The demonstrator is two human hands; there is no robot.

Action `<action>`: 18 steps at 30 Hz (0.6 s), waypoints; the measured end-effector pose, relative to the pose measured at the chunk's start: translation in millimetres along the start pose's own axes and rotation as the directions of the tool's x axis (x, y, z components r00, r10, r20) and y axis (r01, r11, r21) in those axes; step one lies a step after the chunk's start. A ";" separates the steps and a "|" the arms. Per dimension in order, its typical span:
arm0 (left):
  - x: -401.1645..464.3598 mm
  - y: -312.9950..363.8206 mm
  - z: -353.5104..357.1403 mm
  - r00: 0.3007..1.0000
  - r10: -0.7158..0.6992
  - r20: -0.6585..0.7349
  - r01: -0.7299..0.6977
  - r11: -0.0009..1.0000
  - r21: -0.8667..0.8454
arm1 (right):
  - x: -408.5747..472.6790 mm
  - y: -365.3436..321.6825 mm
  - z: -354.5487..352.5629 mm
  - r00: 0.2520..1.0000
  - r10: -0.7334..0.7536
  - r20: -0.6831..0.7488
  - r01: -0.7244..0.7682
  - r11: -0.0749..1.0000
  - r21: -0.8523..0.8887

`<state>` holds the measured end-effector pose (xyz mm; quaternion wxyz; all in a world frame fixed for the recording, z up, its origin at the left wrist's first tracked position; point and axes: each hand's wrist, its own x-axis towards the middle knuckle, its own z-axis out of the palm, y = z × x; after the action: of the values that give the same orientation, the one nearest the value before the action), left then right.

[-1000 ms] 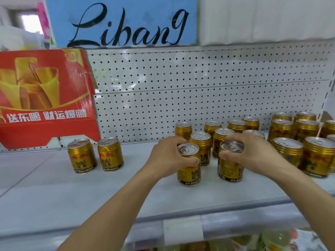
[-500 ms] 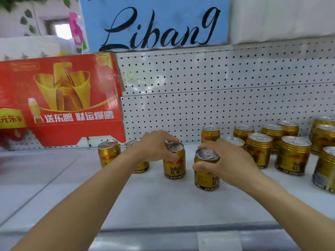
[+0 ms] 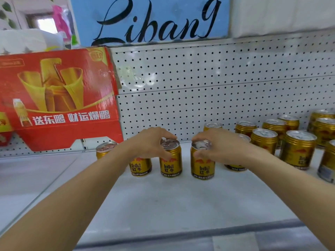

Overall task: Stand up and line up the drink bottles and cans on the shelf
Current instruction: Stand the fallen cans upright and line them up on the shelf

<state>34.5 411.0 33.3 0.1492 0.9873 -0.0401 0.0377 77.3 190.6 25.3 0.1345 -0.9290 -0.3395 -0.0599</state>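
Gold drink cans stand upright on a white shelf [image 3: 163, 205]. My left hand [image 3: 150, 144] grips the top of one gold can [image 3: 170, 164] in the middle. My right hand [image 3: 217, 147] grips the top of a second gold can [image 3: 202, 165] just to its right. Both cans stand on the shelf, a small gap between them. Left of them stand two more cans in the same row: one [image 3: 140, 166] half hidden behind my left wrist, another [image 3: 105, 149] further left. Several loose cans [image 3: 297, 151] crowd the right side of the shelf.
A red cardboard box [image 3: 58, 98] with gold print sits at the back left, against the white pegboard [image 3: 208, 84]. A blue sign [image 3: 150, 20] hangs above. The shelf's grey front edge [image 3: 199, 238] runs along the bottom.
Both hands carried their cans leftward from the cluster. The cans now stand side by side next to the two cans at the left.
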 end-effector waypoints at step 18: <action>7.1 -7.7 2.2 1.000 0.008 -0.015 -0.009 0.999 -0.036 | 29.3 1.0 24.3 0.992 0.068 -0.109 -0.074 0.996 -0.049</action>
<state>42.3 417.3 29.6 0.1673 0.9839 -0.0440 0.0449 100.8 215.0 7.8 0.1299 -0.9392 -0.2967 -0.1138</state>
